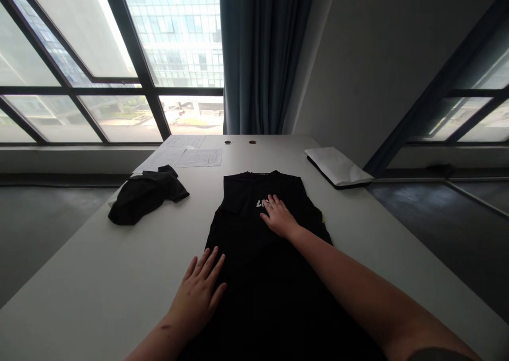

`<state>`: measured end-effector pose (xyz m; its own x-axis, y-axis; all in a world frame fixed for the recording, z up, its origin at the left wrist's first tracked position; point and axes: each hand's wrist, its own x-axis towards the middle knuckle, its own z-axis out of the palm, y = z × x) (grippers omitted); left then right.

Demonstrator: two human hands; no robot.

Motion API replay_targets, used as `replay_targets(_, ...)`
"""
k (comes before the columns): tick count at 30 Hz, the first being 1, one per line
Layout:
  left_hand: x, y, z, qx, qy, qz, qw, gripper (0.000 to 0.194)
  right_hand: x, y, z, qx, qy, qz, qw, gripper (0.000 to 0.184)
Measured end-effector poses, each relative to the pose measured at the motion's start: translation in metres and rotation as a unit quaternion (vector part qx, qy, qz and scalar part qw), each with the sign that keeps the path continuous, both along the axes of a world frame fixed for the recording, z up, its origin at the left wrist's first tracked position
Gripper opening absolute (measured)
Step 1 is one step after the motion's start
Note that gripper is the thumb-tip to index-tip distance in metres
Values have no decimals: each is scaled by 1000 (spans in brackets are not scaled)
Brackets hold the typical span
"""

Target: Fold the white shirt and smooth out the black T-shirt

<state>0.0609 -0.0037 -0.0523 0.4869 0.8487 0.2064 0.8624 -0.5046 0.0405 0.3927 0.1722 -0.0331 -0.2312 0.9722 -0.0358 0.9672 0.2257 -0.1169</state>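
1. Both hands are flat and open, gripping nothing. The left hand (201,292) rests palm down on the near left edge of the black shirt (262,255), fingers half on the cloth and half on the white table (99,276). The right hand (279,218) lies further up, spread over the chest just beside the small white print (262,203).

2. The shirt lies lengthwise down the middle of the table, collar away from the person, sides already turned in so it reads as a long narrow panel (a bit of yellow-green peeks out at its right edge).

3. My take on doing this well: keep the palms flat and press evenly, no pinching, since black fabric hides wrinkles in this dim light. Stroke from the centre outward so any bunching goes toward the edges.

4. I'd watch the left edge, because the left hand straddles it and a sideways push could roll the fold open.

5. Other stuff around: a crumpled black garment (145,194) sits well apart at the left, some paper sheets (191,157) lie at the far end near the window, and a flat white packet (338,166) rests near the right edge. None of it touches the shirt.
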Motion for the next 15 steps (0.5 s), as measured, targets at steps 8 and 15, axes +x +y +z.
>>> replay_targets(8,1,-9,-4,-17,-11,43,999,62,65,-158,-2,-3,24,45,999,71)
replay_targets(15,-10,-25,0,-19,0,47,999,61,100,-224,-7,-6,26,-1,1000,67)
